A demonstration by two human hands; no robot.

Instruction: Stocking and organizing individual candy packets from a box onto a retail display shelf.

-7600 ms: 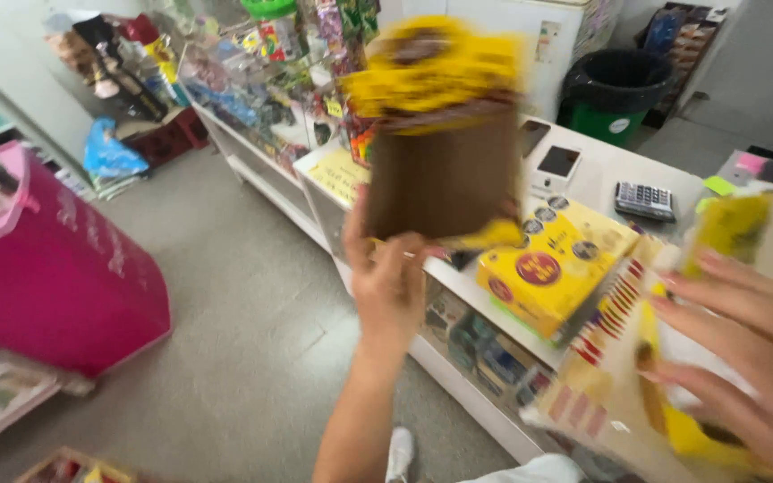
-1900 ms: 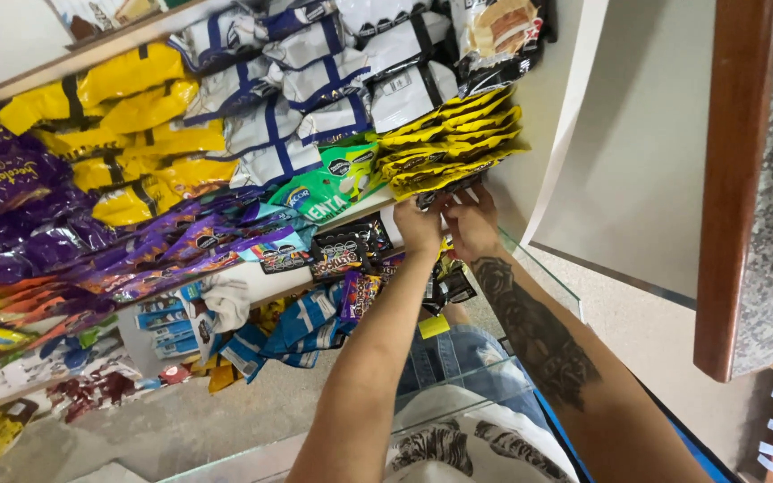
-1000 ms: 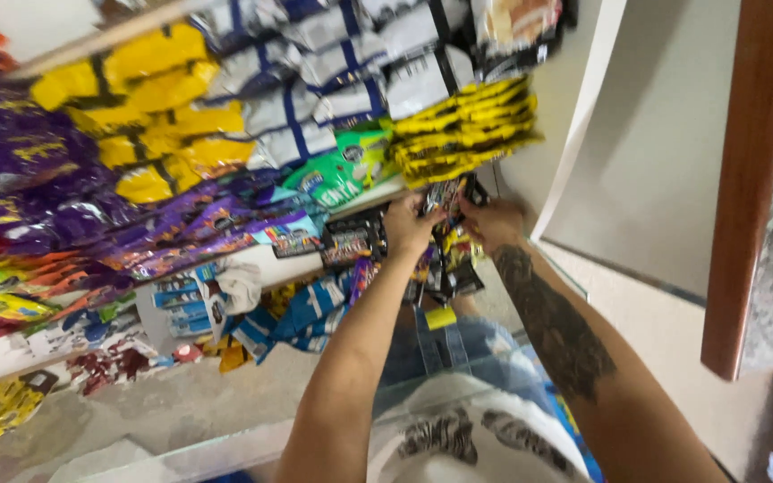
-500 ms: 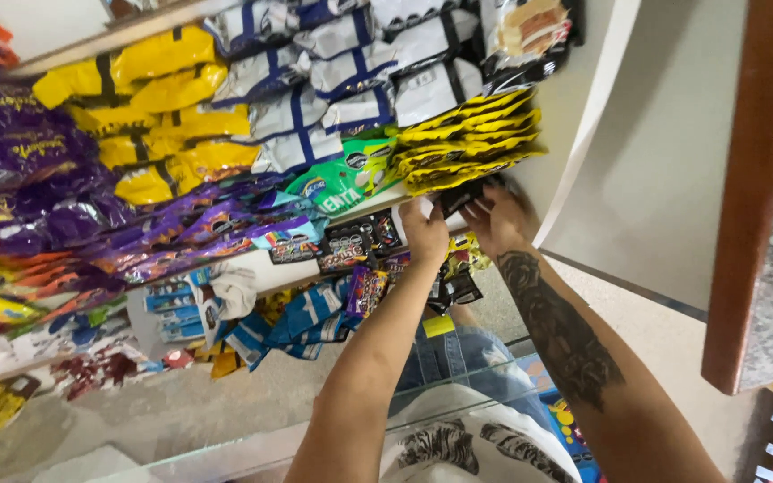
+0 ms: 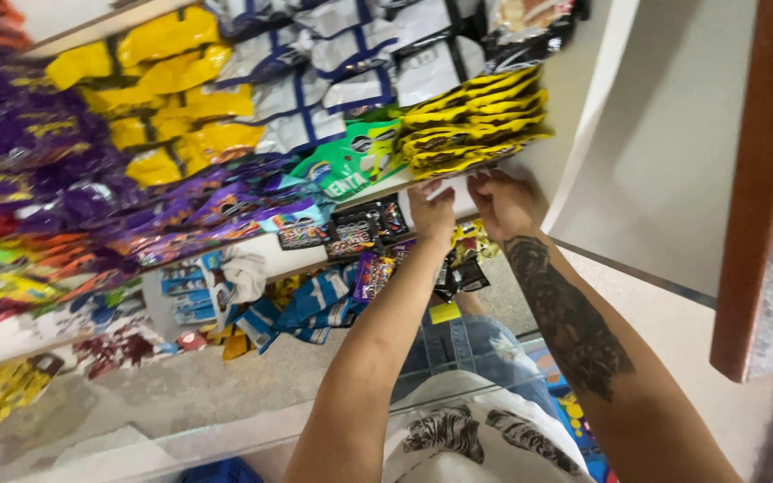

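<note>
Since half a second ago both hands have edged rightward under the yellow snack packets (image 5: pixel 476 121) on the shelf (image 5: pixel 315 246), left hand (image 5: pixel 433 213) and right hand (image 5: pixel 503 201) side by side, fingers pressing the stack's lower edge; best pushed evenly, squarely.

snack packets (image 5: pixel 476 121): yellow, black stripes | green packet (image 5: pixel 344 165) | purple packets (image 5: pixel 38 152) | right forearm (image 5: pixel 570 322): dark tattoo
</note>
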